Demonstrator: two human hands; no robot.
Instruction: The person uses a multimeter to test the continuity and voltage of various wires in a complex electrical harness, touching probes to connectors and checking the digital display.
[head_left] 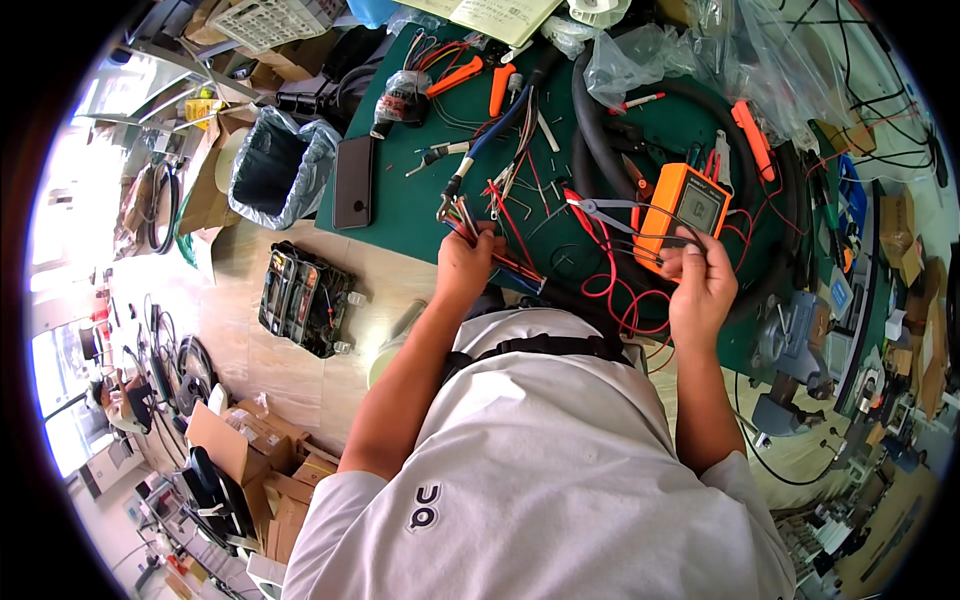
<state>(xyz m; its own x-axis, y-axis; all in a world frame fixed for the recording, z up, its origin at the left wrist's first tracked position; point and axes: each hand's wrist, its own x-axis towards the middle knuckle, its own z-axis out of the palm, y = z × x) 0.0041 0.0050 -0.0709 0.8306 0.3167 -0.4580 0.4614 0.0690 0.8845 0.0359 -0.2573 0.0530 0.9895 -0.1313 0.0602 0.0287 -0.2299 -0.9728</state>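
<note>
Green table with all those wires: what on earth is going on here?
A person is handling wires at the green table. Their left hand holds a bundle of coloured wires. Their right hand is beside the orange multimeter; whether it pinches a thin lead is hard to tell. A dark phone lies near the table's left edge.
</note>
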